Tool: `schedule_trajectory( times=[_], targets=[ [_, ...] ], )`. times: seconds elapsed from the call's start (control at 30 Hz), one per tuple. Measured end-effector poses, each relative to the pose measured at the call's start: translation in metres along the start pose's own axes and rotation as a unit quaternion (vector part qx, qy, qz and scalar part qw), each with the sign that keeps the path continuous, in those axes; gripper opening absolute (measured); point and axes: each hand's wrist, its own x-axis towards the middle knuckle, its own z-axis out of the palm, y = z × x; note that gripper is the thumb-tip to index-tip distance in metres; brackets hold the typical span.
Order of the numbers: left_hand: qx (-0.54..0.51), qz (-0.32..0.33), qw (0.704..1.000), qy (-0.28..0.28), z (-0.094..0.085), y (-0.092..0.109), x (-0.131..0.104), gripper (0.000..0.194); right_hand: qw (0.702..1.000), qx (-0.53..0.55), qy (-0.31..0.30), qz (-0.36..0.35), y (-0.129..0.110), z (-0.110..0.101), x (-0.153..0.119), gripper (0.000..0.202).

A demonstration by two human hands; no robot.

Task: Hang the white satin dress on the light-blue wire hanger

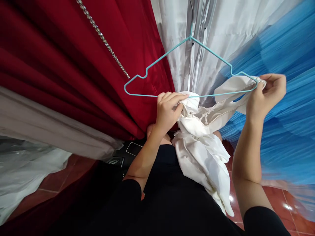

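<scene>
A thin turquoise wire hanger (169, 50) hangs in front of me, its hook at the top against metal rails. A white dress (201, 154) with pearl-beaded edges drapes below its bottom bar. My left hand (168, 109) is closed on the dress's gathered top edge, touching the bar near its middle. At the hanger's right end, my right hand (267, 93) pinches the dress's beaded edge around the corner of the hanger. The dress fabric stretches between both hands, partly behind the bar. The lower part falls loosely over my lap.
A red gown (81, 65) with a rhinestone strip hangs at left, and a blue tulle dress (287, 124) at right. Between them stand metal rails (197, 42) with white cloth behind. Reddish tiles (56, 172) cover the floor. A grey-beige garment (49, 116) hangs at lower left.
</scene>
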Motion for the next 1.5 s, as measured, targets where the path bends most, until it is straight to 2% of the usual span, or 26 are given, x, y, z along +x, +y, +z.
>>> schedule_trajectory(
  times=[0.1,0.2,0.27,0.37,0.4,0.43,0.5,0.6,0.7,0.77,0.83,0.9,0.97,1.03,1.13,1.23,1.3,1.37,1.4,1.43,1.5],
  targets=[
    [-0.008,-0.004,1.000,0.000,0.007,0.003,0.000,0.033,1.000,0.015,0.012,-0.021,-0.007,-0.012,-0.041,0.004],
    [-0.006,-0.011,1.000,-0.007,0.016,0.004,0.000,0.039,0.987,0.002,-0.039,-0.155,-0.033,-0.019,-0.072,0.003],
    [-0.010,-0.014,1.000,-0.011,0.020,0.004,0.001,0.041,0.975,0.006,-0.123,-0.187,-0.051,-0.015,-0.080,0.015],
    [-0.027,-0.011,1.000,-0.011,0.019,0.002,0.005,0.039,0.944,0.018,-0.302,-0.131,-0.071,0.004,-0.080,0.038],
    [-0.036,-0.002,0.999,-0.015,0.017,0.000,0.007,0.038,0.935,0.026,-0.337,-0.112,-0.074,0.012,-0.080,0.040],
    [-0.047,0.010,0.999,-0.023,0.013,-0.002,0.008,0.039,0.933,0.036,-0.344,-0.102,-0.076,0.019,-0.081,0.038],
    [-0.082,0.035,0.996,-0.030,0.004,-0.007,0.006,0.043,0.949,0.056,-0.292,-0.102,-0.076,0.032,-0.086,0.031],
    [-0.133,0.023,0.990,0.030,-0.012,-0.019,-0.012,0.036,0.970,0.061,-0.212,-0.105,-0.072,0.041,-0.091,0.026],
    [-0.159,-0.109,0.979,0.068,-0.024,-0.041,-0.043,0.020,0.967,0.061,-0.227,-0.102,-0.066,0.041,-0.085,0.023],
    [-0.182,-0.226,0.954,0.075,-0.031,-0.061,-0.058,0.020,0.961,0.066,-0.249,-0.105,-0.063,0.039,-0.079,0.021],
    [-0.193,-0.299,0.925,0.131,-0.039,-0.082,-0.060,0.021,0.955,0.067,-0.267,-0.107,-0.061,0.036,-0.074,0.021],
    [-0.182,-0.293,0.912,0.220,-0.051,-0.096,-0.047,0.021,0.953,0.060,-0.276,-0.105,-0.062,0.033,-0.072,0.022],
    [-0.170,-0.224,0.911,0.301,-0.064,-0.102,-0.024,0.022,0.954,0.056,-0.277,-0.102,-0.065,0.030,-0.074,0.023],
    [-0.168,-0.144,0.914,0.339,-0.076,-0.099,0.004,0.025,0.954,0.062,-0.273,-0.103,-0.068,0.027,-0.077,0.023],
    [-0.149,-0.064,0.941,0.296,-0.083,-0.086,0.040,0.027,0.955,0.069,-0.269,-0.102,-0.071,0.026,-0.079,0.021],
    [-0.128,-0.009,0.968,0.215,-0.077,-0.066,0.058,0.032,0.957,0.065,-0.269,-0.091,-0.072,0.026,-0.080,0.020],
    [-0.128,0.037,0.975,0.180,-0.068,-0.047,0.059,0.028,0.959,0.073,-0.261,-0.087,-0.072,0.027,-0.081,0.018],
    [-0.128,0.096,0.976,0.146,-0.055,-0.024,0.052,0.016,0.961,0.075,-0.252,-0.091,-0.072,0.027,-0.080,0.017],
    [-0.125,0.119,0.977,0.127,-0.048,-0.013,0.046,0.018,0.961,0.070,-0.250,-0.094,-0.072,0.027,-0.079,0.017],
    [-0.118,0.129,0.980,0.095,-0.040,-0.002,0.040,0.022,0.962,0.064,-0.249,-0.096,-0.072,0.027,-0.078,0.017],
    [-0.094,0.102,0.990,0.008,-0.022,0.014,0.027,0.027,0.962,0.057,-0.249,-0.098,-0.074,0.028,-0.077,0.019]
  ],
)
